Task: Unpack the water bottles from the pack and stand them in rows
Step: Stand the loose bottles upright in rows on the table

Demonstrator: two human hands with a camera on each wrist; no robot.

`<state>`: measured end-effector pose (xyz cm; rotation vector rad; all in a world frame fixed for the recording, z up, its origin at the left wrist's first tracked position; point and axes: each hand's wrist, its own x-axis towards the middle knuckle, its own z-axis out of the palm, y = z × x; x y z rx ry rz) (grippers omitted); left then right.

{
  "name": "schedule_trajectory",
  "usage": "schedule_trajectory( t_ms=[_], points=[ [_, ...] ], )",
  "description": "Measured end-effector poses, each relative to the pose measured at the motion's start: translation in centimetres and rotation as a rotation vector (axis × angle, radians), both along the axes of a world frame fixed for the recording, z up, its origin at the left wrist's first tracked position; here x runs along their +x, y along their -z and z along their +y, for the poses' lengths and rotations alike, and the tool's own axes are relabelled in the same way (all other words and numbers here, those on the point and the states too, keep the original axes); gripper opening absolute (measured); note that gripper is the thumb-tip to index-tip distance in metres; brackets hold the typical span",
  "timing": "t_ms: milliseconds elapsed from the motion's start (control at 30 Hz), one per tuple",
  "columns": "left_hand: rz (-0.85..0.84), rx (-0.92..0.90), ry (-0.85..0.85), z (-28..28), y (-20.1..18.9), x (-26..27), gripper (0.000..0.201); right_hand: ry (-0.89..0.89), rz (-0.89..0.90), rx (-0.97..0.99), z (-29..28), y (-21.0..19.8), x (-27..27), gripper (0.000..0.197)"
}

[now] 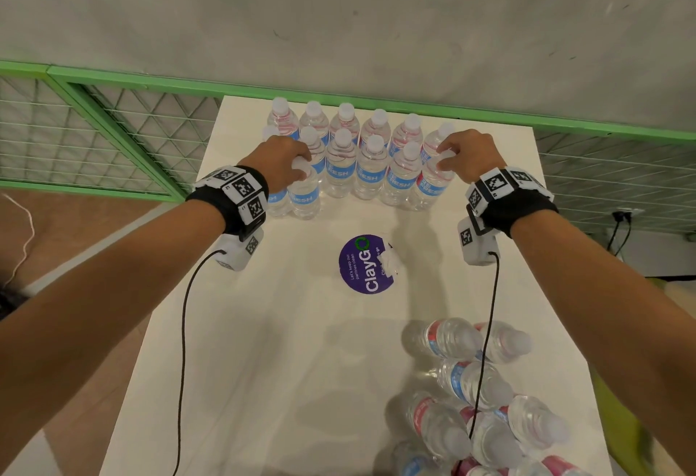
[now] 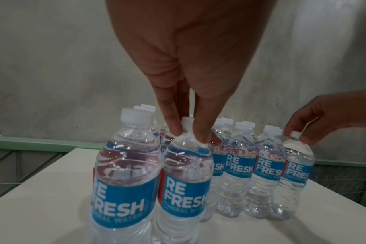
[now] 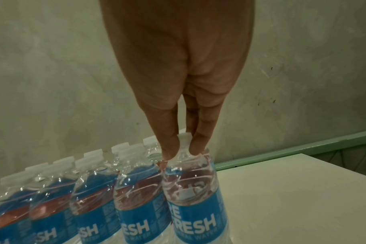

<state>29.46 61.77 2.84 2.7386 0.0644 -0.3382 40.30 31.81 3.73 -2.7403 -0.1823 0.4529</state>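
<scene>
Both hands pinched caps of upright bottles: left hand point(image 1: 281, 161) on near-left bottle point(image 2: 184, 178), right hand point(image 1: 470, 155) on end bottle point(image 3: 195, 198); prob. both bases down, bodies straight below grips

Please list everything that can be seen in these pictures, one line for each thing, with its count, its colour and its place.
standing water bottles: at least twelve, clear with blue labels and white caps, upright in rows at the far end of the table.
loose water bottles: several, exact count unclear, clear with blue and red labels, lying in a heap at the near right of the table.
table: one, white, under everything.
round sticker: one, purple with white letters, middle of the table.
green mesh fence: green frame, behind the table.
left hand: pinches the cap of a front-row bottle at the left end.
right hand: pinches the cap of the front-row bottle at the right end.
</scene>
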Motion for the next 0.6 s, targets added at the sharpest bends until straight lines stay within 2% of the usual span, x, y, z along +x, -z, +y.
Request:
schedule_trajectory(
  t_ms=[600],
  points=[
    [-0.008, -0.038, -0.017, -0.33, -0.59, 0.12, 0.033, -0.018, 0.034, 0.021, -0.5, -0.31, -0.24, 0.035]
  ],
)
